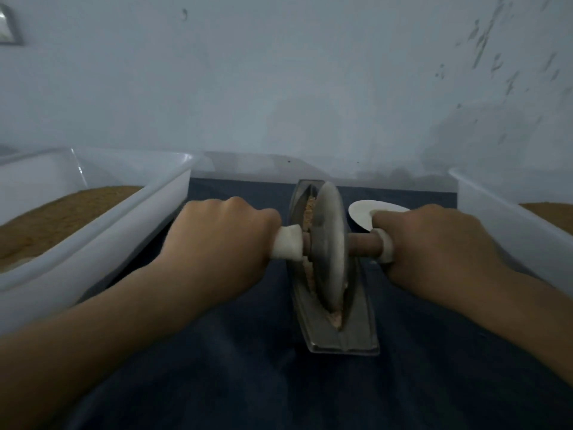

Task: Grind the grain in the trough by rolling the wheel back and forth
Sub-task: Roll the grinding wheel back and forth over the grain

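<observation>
One wheel [330,243] stands in one trough [341,336] of grain [309,209]. The left hand [217,243] and right hand [434,243], either side of the trough, clamp their fingers [383,216] around one axle [362,242]. Two tubs flank the trough: left tub [93,243], right tub [511,218].

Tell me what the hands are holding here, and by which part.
The wheel, by its axle: the left hand grips the white-wrapped left end, the right hand the white-wrapped right end. The wheel stands in the trough.

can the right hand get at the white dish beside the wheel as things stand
Probably yes, once it lets go: the right hand grips the wheel's handle, but the white dish lies just beyond its knuckles with nothing between.
</observation>
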